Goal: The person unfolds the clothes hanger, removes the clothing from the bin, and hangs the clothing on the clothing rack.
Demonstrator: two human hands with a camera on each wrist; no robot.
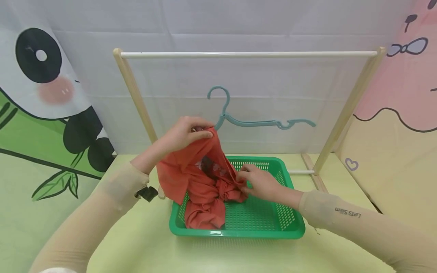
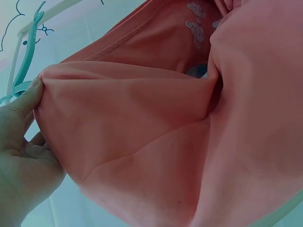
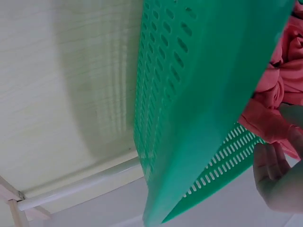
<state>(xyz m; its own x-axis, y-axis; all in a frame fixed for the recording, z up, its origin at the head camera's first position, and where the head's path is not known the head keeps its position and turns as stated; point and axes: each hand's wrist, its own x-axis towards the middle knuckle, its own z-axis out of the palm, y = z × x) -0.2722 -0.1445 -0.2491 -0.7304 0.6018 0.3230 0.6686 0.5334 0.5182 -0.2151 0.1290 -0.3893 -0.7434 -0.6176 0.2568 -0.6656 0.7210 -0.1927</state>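
A coral-red garment [image 1: 205,182] with a pale print on one face is bunched in the green basket [image 1: 239,233] and drawn up at its left. High on it, my left hand [image 1: 187,131] pinches the cloth edge between thumb and fingers. A teal hanger [image 1: 252,123] stands just behind that spot, hook up, one arm reaching right; its other end is hidden by the cloth. In the left wrist view, the hanger [image 2: 29,56] meets the cloth by my thumb. My right hand [image 1: 261,184] pinches the garment's lower right edge above the basket.
A rack with a white top bar [image 1: 249,55] and wooden side posts [image 1: 351,110] stands behind the basket. Its white lower bar [image 3: 80,183] runs close to the tabletop. Printed cloth walls [image 1: 392,151] enclose the pale yellow table [image 1: 136,235].
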